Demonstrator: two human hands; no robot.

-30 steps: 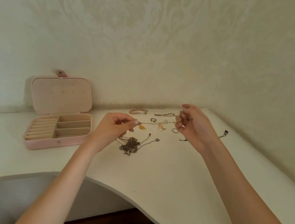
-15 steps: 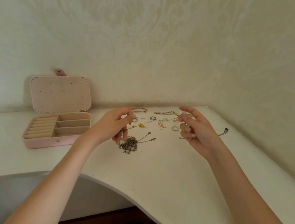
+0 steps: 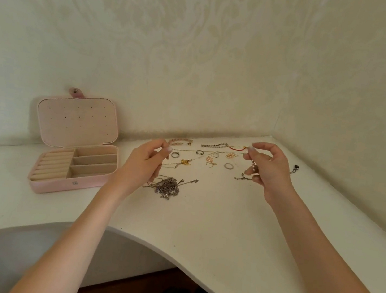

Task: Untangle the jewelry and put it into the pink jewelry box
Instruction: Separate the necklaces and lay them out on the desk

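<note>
The pink jewelry box [image 3: 40, 184] lies open at the left of the white table, its lid leaning on the wall. My left hand [image 3: 144, 164] and my right hand [image 3: 267, 171] are raised above the table, each pinching an end of a thin gold chain [image 3: 211, 152] stretched between them. A small beaded piece [image 3: 254, 166] hangs under my right fingers. A tangled heap of silver chains [image 3: 167, 186] lies just below my left hand. A gold pendant [image 3: 184, 162] lies near my left fingertips.
Loose pieces are spread along the back wall: a pink bracelet [image 3: 180, 141], a silver bracelet [image 3: 214, 145], a red cord [image 3: 236, 148] and rings [image 3: 229, 166]. A dark pendant [image 3: 294, 169] lies by the right wall. The table's curved front edge [image 3: 173, 243] is near me.
My right hand has shifted to the right and my left hand slightly left, so the thin chain between them is drawn out longer.
</note>
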